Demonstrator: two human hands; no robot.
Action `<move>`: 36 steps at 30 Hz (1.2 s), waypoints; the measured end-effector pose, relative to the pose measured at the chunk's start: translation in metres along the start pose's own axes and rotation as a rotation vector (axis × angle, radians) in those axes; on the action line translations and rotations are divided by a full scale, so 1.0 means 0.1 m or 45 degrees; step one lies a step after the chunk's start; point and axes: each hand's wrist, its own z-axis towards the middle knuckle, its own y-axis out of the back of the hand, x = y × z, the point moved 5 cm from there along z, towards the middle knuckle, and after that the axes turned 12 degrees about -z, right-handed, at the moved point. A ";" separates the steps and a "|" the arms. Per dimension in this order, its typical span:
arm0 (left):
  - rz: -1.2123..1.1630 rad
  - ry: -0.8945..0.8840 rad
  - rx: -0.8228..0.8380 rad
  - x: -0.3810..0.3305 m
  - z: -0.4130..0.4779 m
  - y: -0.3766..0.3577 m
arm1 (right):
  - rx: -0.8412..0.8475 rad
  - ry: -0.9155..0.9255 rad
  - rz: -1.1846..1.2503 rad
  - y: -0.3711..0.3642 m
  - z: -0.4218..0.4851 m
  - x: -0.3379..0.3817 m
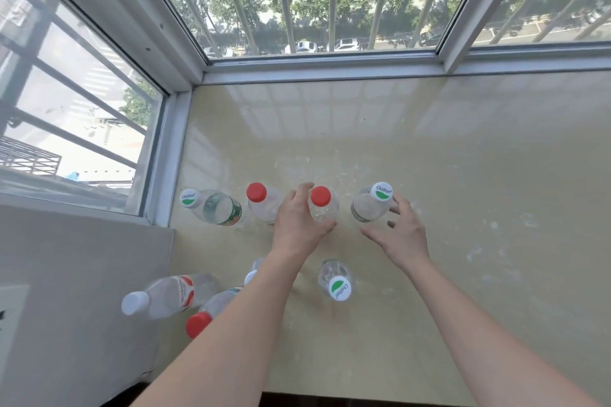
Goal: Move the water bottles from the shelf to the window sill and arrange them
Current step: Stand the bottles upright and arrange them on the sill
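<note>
Four bottles (264, 205) are lining the sill (463, 175); my left hand (297, 225) is gripping the red-capped bottle (325, 208), likely to square it. Right of it, my right hand (401, 235) is hovering wide and empty by the green-capped bottle (368, 208).

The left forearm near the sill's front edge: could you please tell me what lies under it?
A red-capped bottle pokes out from beneath it, and a pale cap peeks out beside it. The forearm hides the rest of those bottles.
</note>
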 end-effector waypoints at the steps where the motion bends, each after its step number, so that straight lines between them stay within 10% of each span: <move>1: -0.001 0.018 -0.002 0.00 -0.01 0.01 | 0.015 -0.027 -0.018 -0.01 -0.04 -0.05; 14: 0.351 0.061 0.165 -0.13 -0.61 0.64 | 0.346 0.053 -0.218 -0.38 -0.99 -0.40; 36: 0.027 0.240 -0.223 0.38 -1.27 0.79 | 0.016 0.244 0.019 -0.68 -1.16 -0.08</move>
